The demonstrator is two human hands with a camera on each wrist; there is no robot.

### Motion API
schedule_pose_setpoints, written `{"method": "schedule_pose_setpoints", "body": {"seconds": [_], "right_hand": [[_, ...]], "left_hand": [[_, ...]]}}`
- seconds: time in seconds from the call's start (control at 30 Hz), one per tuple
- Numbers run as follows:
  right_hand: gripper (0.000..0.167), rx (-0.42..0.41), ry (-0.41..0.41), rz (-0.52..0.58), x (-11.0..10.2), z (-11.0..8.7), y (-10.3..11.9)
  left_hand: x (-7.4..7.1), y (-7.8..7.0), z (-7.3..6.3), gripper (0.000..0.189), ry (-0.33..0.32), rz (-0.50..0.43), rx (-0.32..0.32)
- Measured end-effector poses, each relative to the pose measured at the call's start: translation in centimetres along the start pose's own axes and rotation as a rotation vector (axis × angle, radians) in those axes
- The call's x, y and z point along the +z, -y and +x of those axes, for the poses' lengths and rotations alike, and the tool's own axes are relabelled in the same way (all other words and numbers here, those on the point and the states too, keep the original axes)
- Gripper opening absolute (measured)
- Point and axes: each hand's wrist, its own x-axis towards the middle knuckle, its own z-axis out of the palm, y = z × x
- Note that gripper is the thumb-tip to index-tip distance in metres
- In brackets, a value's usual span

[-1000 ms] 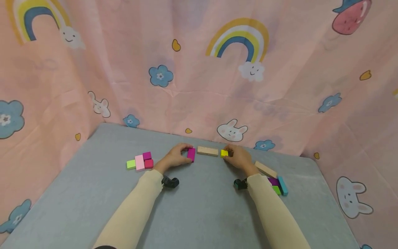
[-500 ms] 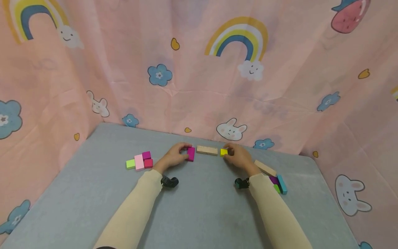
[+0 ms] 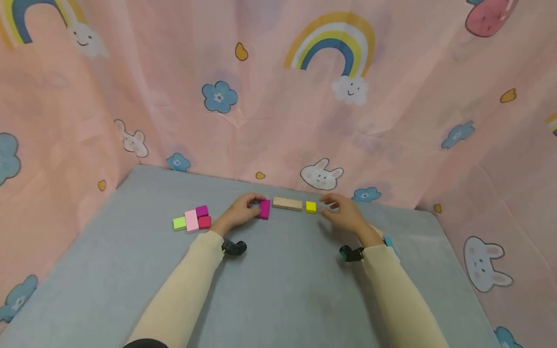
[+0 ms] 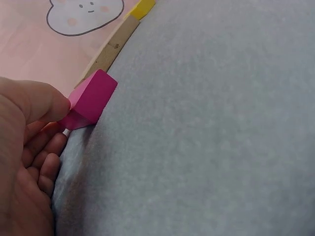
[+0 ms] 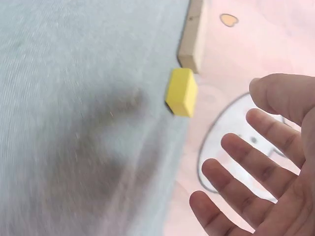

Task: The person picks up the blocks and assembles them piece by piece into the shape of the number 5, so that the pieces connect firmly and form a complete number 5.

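**Left hand on the magenta block, right hand off the yellow one**

From my remote seat I see three pieces in a row near the far edge of the grey table [image 3: 278,290]: a magenta block [image 3: 264,209], a long wooden bar [image 3: 287,203] and a small yellow block [image 3: 311,207]. The magenta block lies at the bar's left end, the yellow one just off its right end with a small gap between them.

My left hand [image 3: 241,213] pinches the magenta block: in the left wrist view the thumb presses on its near end and the fingers curl beneath. The block [image 4: 90,99] rests on the table, its far end close to the bar [image 4: 112,49]; I cannot tell if they touch.

My right hand [image 3: 344,212] is near the yellow block but apart from it, holding nothing. The right wrist view shows its fingers [image 5: 243,160] spread and relaxed, with the yellow block [image 5: 181,92] lying alone on the table just beyond the bar's end.

To the left lies a flat cluster [image 3: 191,220] of green, pink and magenta blocks. A blue piece [image 3: 388,240] peeks out behind the right wrist. A pink curtain [image 3: 278,96] printed with rainbows and rabbits surrounds the table.
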Motion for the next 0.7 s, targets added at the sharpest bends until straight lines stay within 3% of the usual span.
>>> {"method": "schedule_pose_setpoints", "body": {"seconds": [0.3, 0.7], "right_hand": [[0.037, -0.054, -0.029, -0.019, -2.4, -2.4, -0.9], [0.039, -0.029, -0.064, -0.068, -4.2, -6.2, -2.3]], "left_hand": [[0.0, 0.0, 0.1, 0.042, 0.003, -0.002, -0.020], [0.1, -0.1, 0.1, 0.042, 0.003, 0.021, -0.017]]}}
